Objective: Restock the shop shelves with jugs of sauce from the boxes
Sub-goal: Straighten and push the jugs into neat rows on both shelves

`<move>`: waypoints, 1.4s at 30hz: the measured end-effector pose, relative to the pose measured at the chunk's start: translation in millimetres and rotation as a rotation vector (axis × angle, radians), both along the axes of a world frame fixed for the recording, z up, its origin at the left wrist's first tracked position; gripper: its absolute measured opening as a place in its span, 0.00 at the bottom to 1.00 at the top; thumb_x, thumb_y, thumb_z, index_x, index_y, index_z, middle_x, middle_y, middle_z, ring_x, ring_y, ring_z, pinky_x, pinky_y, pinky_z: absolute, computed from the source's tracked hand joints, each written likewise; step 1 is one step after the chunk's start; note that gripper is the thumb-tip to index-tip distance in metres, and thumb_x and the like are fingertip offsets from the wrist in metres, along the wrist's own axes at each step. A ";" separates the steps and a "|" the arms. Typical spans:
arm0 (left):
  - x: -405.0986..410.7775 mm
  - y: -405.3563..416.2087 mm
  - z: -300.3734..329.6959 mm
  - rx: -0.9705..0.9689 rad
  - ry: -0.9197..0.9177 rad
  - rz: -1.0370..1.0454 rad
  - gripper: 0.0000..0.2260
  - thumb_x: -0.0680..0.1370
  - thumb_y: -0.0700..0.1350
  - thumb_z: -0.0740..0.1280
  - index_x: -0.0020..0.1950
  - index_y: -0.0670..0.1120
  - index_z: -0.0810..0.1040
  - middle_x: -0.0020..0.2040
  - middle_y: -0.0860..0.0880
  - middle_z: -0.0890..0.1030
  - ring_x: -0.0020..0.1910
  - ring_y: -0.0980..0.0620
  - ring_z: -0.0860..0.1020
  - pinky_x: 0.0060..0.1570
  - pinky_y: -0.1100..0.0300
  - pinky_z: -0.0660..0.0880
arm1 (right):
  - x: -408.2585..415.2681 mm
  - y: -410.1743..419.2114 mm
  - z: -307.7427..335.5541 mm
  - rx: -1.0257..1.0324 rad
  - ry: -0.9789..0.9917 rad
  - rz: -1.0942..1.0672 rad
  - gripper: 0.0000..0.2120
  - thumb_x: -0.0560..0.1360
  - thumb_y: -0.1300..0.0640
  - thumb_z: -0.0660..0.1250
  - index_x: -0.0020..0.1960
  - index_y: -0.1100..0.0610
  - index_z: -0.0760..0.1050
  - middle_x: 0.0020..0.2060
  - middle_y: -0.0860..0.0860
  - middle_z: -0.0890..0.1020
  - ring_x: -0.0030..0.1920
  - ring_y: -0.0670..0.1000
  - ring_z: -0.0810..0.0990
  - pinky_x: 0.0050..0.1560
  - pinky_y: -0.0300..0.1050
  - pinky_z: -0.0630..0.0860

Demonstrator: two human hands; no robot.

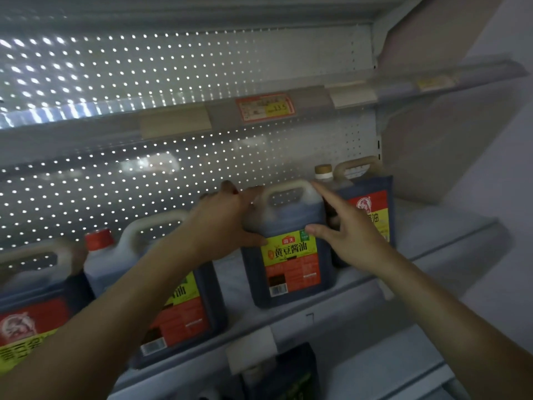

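Centre of frame: jug of sauce (291, 249) stands upright on the shelf (360, 287), label facing out, handle loop on top running left-right in the picture. Base looks fully on the shelf, set a bit back from the front edge.

Left hand (227, 223) is wrapped on the jug's upper left shoulder, over the cap area, so the cap is hidden; fingers curled on it, grasping. Right hand (343, 235) is open and flat, thumb on the top corner of the label, fingers reaching up between this jug and the right neighbour jug (372, 209). It is pressing, not clenched.

Key relation: both hands bracket the jug, left on the left side, right on the right side. The right neighbour jug sits further back, upper right of centre, and just beside or touching it; I can't tell which. A wide gap lies to the left before the next jug (178, 290) at lower left, with another jug (31, 307) at the far left edge.

My read: placing step, final squaring up. Any slide along the row is driven by one hand, with the other steadying. Jug is tall with a narrow base, so push low to avoid tipping.

Price tag (265, 106) on the upper shelf rail, blurred. No boxes in view.
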State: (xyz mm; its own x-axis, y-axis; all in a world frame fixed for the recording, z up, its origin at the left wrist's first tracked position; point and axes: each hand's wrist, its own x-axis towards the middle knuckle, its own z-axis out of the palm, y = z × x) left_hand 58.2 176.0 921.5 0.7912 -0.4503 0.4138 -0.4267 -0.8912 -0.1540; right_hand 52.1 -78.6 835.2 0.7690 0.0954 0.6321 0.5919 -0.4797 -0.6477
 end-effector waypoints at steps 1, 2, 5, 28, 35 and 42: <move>-3.4 3.3 -0.7 0.050 -0.059 0.015 0.44 0.67 0.68 0.75 0.77 0.61 0.57 0.64 0.44 0.73 0.61 0.39 0.77 0.66 0.46 0.70 | -0.3 1.1 0.4 0.018 0.018 0.031 0.37 0.78 0.56 0.73 0.79 0.37 0.59 0.63 0.30 0.72 0.58 0.26 0.73 0.57 0.27 0.75; -6.4 7.1 -2.2 0.083 -0.100 0.031 0.44 0.67 0.70 0.73 0.77 0.61 0.57 0.64 0.44 0.73 0.62 0.40 0.76 0.69 0.43 0.67 | -0.7 3.0 0.9 0.032 0.034 0.058 0.37 0.78 0.57 0.73 0.78 0.35 0.59 0.63 0.29 0.72 0.57 0.24 0.73 0.54 0.25 0.74; -17.3 20.5 -2.6 0.112 -0.124 0.073 0.44 0.68 0.72 0.71 0.78 0.60 0.57 0.66 0.45 0.73 0.66 0.41 0.74 0.73 0.35 0.59 | -2.2 16.0 2.9 0.046 0.050 0.123 0.37 0.78 0.59 0.72 0.78 0.36 0.59 0.63 0.28 0.71 0.58 0.23 0.72 0.51 0.24 0.74; 50.8 -150.8 26.8 0.040 0.235 -0.159 0.47 0.70 0.56 0.78 0.80 0.56 0.52 0.67 0.42 0.76 0.61 0.42 0.77 0.60 0.50 0.75 | 34.4 -128.3 18.9 0.062 0.160 -0.256 0.45 0.75 0.51 0.76 0.83 0.46 0.52 0.75 0.50 0.68 0.76 0.55 0.67 0.72 0.49 0.68; 80.3 -161.3 21.1 -0.138 0.326 -0.175 0.43 0.67 0.52 0.82 0.76 0.55 0.61 0.67 0.44 0.74 0.61 0.45 0.75 0.58 0.54 0.75 | 48.9 -122.2 -5.3 0.153 0.121 -0.178 0.37 0.81 0.55 0.68 0.82 0.42 0.51 0.71 0.48 0.73 0.69 0.51 0.76 0.68 0.58 0.76; 64.9 -142.2 26.2 -0.037 0.228 -0.144 0.41 0.60 0.65 0.79 0.68 0.61 0.64 0.61 0.50 0.79 0.57 0.43 0.78 0.64 0.40 0.72 | 33.6 -110.3 -8.2 0.156 0.094 -0.166 0.37 0.80 0.51 0.70 0.81 0.41 0.53 0.70 0.45 0.75 0.64 0.46 0.79 0.65 0.56 0.79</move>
State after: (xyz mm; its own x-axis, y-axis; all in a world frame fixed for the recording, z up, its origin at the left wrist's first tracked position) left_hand 123.1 33.8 947.6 0.7948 -0.5527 0.2505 -0.5692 -0.8222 -0.0080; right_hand 85.7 -188.9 827.0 0.8219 -0.1308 0.5545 0.4471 -0.4552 -0.7700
